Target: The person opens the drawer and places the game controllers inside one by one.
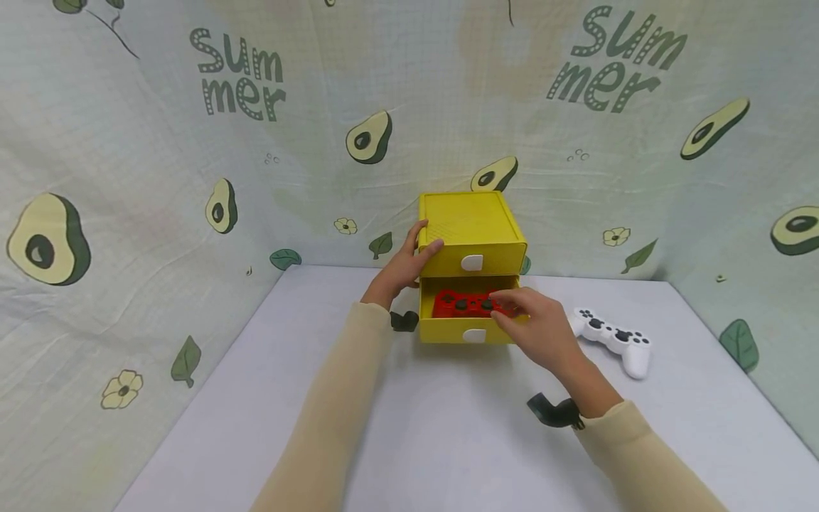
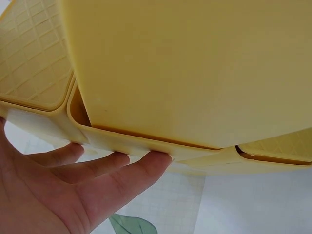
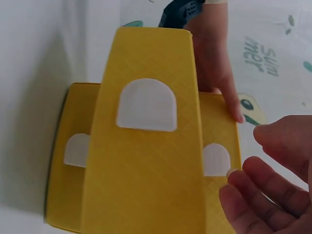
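A yellow drawer cabinet (image 1: 472, 217) stands at the back of the table, one drawer (image 1: 444, 332) below the top one pulled out. A red game controller (image 1: 441, 304) lies inside that drawer, its right end partly behind my right hand (image 1: 542, 323). Thumb and fingertips of this hand are bent and apart over the drawer's right side; in the right wrist view nothing shows between them. My left hand (image 1: 402, 272) rests against the cabinet's left side, thumb near the top front edge. Its extended fingers (image 2: 122, 178) touch the yellow wall in the left wrist view.
To the right of the cabinet, a white game controller (image 1: 614, 338) lies on the white table (image 1: 435, 427). Behind stands a cloth backdrop (image 1: 409, 85) printed with avocados. White tab handles (image 3: 147, 105) mark the drawer fronts. Both wrists carry dark straps (image 1: 553, 412).
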Available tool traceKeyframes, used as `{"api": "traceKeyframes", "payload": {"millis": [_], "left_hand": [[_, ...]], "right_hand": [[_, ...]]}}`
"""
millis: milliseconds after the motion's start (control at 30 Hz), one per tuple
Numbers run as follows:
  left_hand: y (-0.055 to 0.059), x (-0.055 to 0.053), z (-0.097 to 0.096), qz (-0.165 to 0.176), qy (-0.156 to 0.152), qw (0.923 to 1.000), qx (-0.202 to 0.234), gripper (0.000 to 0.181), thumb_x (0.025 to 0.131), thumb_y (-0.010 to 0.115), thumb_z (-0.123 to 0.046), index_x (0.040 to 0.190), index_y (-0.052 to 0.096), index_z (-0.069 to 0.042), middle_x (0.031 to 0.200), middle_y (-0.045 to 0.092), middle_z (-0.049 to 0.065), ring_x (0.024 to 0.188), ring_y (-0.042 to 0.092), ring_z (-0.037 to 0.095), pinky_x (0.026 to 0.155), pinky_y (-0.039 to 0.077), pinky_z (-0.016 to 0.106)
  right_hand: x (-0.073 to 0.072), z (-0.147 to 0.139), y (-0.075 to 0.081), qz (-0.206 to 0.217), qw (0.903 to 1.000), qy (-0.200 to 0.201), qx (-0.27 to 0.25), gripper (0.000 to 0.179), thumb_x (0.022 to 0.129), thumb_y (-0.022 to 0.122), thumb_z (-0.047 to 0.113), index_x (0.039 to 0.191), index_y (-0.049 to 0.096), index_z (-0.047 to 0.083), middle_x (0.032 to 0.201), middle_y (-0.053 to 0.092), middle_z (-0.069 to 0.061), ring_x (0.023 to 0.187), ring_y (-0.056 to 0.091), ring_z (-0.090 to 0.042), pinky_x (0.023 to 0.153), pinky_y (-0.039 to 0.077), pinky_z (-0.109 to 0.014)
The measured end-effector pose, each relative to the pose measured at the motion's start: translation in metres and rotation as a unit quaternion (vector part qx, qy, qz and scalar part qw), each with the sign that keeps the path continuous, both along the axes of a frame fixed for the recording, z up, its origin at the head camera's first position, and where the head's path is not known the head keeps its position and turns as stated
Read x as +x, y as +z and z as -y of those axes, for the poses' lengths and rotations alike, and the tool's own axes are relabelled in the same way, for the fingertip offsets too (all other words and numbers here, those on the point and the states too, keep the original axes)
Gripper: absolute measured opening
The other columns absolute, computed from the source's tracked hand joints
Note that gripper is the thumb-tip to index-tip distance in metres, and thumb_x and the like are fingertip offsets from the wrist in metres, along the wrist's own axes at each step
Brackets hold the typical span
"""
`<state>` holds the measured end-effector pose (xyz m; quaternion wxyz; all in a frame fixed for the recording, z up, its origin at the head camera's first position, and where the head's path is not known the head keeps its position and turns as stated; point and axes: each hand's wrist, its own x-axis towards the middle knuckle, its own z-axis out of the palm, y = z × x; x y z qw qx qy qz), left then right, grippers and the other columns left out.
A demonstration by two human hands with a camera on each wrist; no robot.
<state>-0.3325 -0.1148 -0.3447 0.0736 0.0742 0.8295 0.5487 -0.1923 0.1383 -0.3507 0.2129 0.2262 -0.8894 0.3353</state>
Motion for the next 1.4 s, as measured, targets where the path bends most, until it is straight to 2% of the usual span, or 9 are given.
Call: {"api": "traceKeyframes", "payload": {"millis": [133, 367, 667, 933, 1200, 1333, 1400], "left_hand": [[0.000, 0.000, 0.000, -0.002, -0.001, 1.0000, 0.001, 0.083, 0.067, 0.052, -0.088, 0.135, 0.009, -0.071, 0.161, 0.020, 0.003, 0.130, 0.047, 0.039, 0.089, 0.051, 0.060], [0.000, 0.000, -0.001, -0.003, 0.000, 1.0000, -0.004, 0.081, 0.070, 0.052, -0.086, 0.136, 0.008, -0.070, 0.161, 0.019, 0.002, 0.129, 0.048, 0.038, 0.089, 0.052, 0.058], [0.000, 0.002, 0.000, -0.004, 0.000, 1.0000, -0.006, 0.082, 0.069, 0.051, -0.088, 0.136, 0.007, -0.070, 0.161, 0.019, 0.003, 0.129, 0.049, 0.038, 0.089, 0.052, 0.058], [0.000, 0.002, 0.000, -0.004, -0.004, 1.0000, -0.005, 0.080, 0.073, 0.051, -0.085, 0.137, 0.006, -0.069, 0.161, 0.019, 0.002, 0.130, 0.048, 0.037, 0.091, 0.051, 0.058], [0.001, 0.003, -0.001, -0.005, -0.004, 1.0000, -0.006, 0.081, 0.072, 0.051, -0.086, 0.138, 0.007, -0.068, 0.161, 0.020, 0.002, 0.130, 0.048, 0.038, 0.090, 0.051, 0.058], [0.001, 0.002, -0.001, -0.004, -0.003, 1.0000, -0.004, 0.082, 0.071, 0.051, -0.086, 0.138, 0.007, -0.068, 0.161, 0.018, 0.002, 0.130, 0.047, 0.038, 0.090, 0.051, 0.059], [0.001, 0.002, -0.001, -0.005, -0.003, 1.0000, -0.004, 0.082, 0.071, 0.051, -0.086, 0.138, 0.006, -0.068, 0.161, 0.018, 0.002, 0.130, 0.047, 0.038, 0.090, 0.051, 0.059]], "right_hand": [[0.001, 0.001, -0.009, -0.006, 1.0000, -0.003, -0.006, 0.024, 0.086, 0.072, 0.010, 0.110, 0.071, 0.007, 0.093, 0.070, -0.006, 0.083, 0.065, -0.019, 0.073, 0.058, -0.040], [0.004, 0.004, -0.026, -0.016, 0.9994, -0.014, -0.028, 0.022, 0.085, 0.073, 0.009, 0.107, 0.071, 0.008, 0.089, 0.069, -0.002, 0.078, 0.064, -0.015, 0.069, 0.058, -0.033], [0.008, 0.010, -0.043, -0.040, 0.9963, -0.057, -0.051, 0.018, 0.084, 0.075, 0.012, 0.101, 0.072, 0.009, 0.083, 0.070, -0.001, 0.074, 0.064, -0.013, 0.066, 0.056, -0.023], [0.008, 0.016, -0.056, -0.071, 0.9942, -0.063, -0.051, 0.018, 0.082, 0.076, 0.010, 0.099, 0.072, 0.007, 0.087, 0.072, -0.004, 0.076, 0.066, -0.016, 0.069, 0.057, -0.026], [0.009, 0.025, -0.062, -0.088, 0.9910, -0.076, -0.066, 0.023, 0.079, 0.079, 0.011, 0.099, 0.071, 0.005, 0.088, 0.072, -0.006, 0.077, 0.068, -0.017, 0.070, 0.059, -0.037], [0.011, 0.030, -0.065, -0.076, 0.9900, -0.088, -0.080, 0.023, 0.081, 0.079, 0.012, 0.101, 0.072, 0.006, 0.093, 0.072, -0.007, 0.081, 0.069, -0.017, 0.072, 0.059, -0.034], [0.011, 0.033, -0.066, -0.068, 0.9894, -0.093, -0.088, 0.021, 0.082, 0.078, 0.012, 0.101, 0.072, 0.006, 0.095, 0.072, -0.006, 0.083, 0.070, -0.017, 0.073, 0.059, -0.029]]}}
